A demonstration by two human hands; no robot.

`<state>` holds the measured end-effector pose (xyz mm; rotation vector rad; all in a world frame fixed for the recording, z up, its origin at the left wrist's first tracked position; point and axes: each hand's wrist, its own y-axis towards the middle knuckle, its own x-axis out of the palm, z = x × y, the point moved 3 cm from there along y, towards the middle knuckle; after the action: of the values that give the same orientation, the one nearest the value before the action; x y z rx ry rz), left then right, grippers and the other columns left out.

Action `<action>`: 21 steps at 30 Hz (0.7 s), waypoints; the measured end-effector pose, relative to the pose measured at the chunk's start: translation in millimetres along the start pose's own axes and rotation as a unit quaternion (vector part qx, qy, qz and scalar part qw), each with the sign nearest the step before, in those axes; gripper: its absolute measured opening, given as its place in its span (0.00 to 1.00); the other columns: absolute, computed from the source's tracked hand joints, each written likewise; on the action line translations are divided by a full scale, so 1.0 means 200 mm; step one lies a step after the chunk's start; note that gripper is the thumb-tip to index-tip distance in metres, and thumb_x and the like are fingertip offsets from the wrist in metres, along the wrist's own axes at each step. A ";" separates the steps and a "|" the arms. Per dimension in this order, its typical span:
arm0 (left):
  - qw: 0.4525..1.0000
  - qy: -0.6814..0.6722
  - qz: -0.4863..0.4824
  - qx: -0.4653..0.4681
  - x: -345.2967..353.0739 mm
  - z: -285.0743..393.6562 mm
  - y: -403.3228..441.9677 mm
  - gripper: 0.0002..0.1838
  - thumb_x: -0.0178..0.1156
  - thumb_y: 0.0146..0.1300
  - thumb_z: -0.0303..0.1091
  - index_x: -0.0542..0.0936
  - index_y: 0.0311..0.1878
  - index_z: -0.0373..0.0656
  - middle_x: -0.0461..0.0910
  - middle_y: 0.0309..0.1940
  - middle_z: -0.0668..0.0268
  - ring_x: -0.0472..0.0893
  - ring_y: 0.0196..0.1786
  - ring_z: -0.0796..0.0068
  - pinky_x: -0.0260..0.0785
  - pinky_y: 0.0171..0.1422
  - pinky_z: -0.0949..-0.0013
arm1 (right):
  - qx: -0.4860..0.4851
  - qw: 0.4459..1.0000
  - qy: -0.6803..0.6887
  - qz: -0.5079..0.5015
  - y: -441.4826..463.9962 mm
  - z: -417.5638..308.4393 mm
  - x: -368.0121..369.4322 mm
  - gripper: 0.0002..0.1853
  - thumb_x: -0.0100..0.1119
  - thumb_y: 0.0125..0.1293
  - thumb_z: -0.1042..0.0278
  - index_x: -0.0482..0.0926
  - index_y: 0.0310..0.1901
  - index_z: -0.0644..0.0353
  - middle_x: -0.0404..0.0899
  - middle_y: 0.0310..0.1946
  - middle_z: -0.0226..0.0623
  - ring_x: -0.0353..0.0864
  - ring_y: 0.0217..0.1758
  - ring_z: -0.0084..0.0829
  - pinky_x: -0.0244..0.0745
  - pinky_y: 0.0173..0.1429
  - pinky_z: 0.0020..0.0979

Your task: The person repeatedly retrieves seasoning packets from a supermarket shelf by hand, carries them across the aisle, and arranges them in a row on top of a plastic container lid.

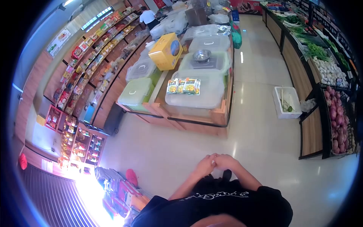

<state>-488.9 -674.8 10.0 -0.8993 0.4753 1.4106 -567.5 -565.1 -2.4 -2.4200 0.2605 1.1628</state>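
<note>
My left hand (pixel 205 165) and my right hand (pixel 224 161) meet in front of my black shirt (pixel 219 202), above the floor. The fingers of both are curled in and touch each other at the tips. A small pale spot shows between them, but whether it is an object cannot be made out. Ahead of my hands stands a wooden display stand (pixel 196 125) with lidded plastic bins. On the nearest bin lid (pixel 196 100) lie several yellow-green packets (pixel 184 86). Behind them a metal bowl (pixel 202 55) rests on another lid, left of it a yellow box (pixel 165 51).
At the right, a white foam box (pixel 287 102) sits on the floor beside a produce shelf with red onions (pixel 337 117) and garlic (pixel 327 71). Shelves of packaged goods (pixel 90 49) line the left wall. A person (pixel 148 17) stands at the back.
</note>
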 end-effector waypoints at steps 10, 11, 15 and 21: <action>0.993 -0.001 -0.049 0.109 -0.19 -0.30 0.65 0.31 0.61 0.64 0.43 0.68 0.66 0.39 0.70 0.61 0.43 0.69 0.65 0.43 0.62 0.69 0.52 | 0.092 0.983 0.159 -0.026 0.32 0.40 -0.23 0.33 0.63 0.59 0.45 0.76 0.57 0.64 0.82 0.48 0.54 0.81 0.53 0.50 0.75 0.57 0.41; 0.994 -0.001 0.008 0.108 -0.26 -0.40 0.75 0.31 0.62 0.64 0.44 0.68 0.66 0.38 0.70 0.61 0.43 0.69 0.64 0.42 0.63 0.68 0.51 | 0.134 0.978 0.162 -0.011 0.39 0.42 -0.27 0.34 0.63 0.60 0.44 0.75 0.59 0.64 0.81 0.50 0.54 0.80 0.54 0.49 0.74 0.58 0.41; 0.984 0.007 0.167 0.058 -0.68 -0.88 1.26 0.34 0.64 0.61 0.45 0.67 0.64 0.33 0.70 0.60 0.44 0.71 0.62 0.42 0.64 0.66 0.50 | 0.149 0.977 0.152 0.017 0.75 0.49 -0.41 0.37 0.62 0.60 0.43 0.73 0.60 0.69 0.80 0.51 0.56 0.80 0.55 0.49 0.74 0.59 0.40; 0.942 0.009 0.322 -0.099 -1.43 -1.33 1.69 0.40 0.65 0.59 0.45 0.61 0.67 0.29 0.66 0.64 0.40 0.68 0.64 0.41 0.61 0.68 0.48 | 0.069 0.980 0.180 -0.044 1.49 0.31 -0.85 0.37 0.61 0.63 0.43 0.70 0.63 0.67 0.80 0.52 0.53 0.80 0.54 0.47 0.74 0.59 0.37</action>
<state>-797.0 -1088.1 -17.6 -0.9619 0.6899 2.0765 -822.3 -804.2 4.6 -2.4764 0.3276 0.6408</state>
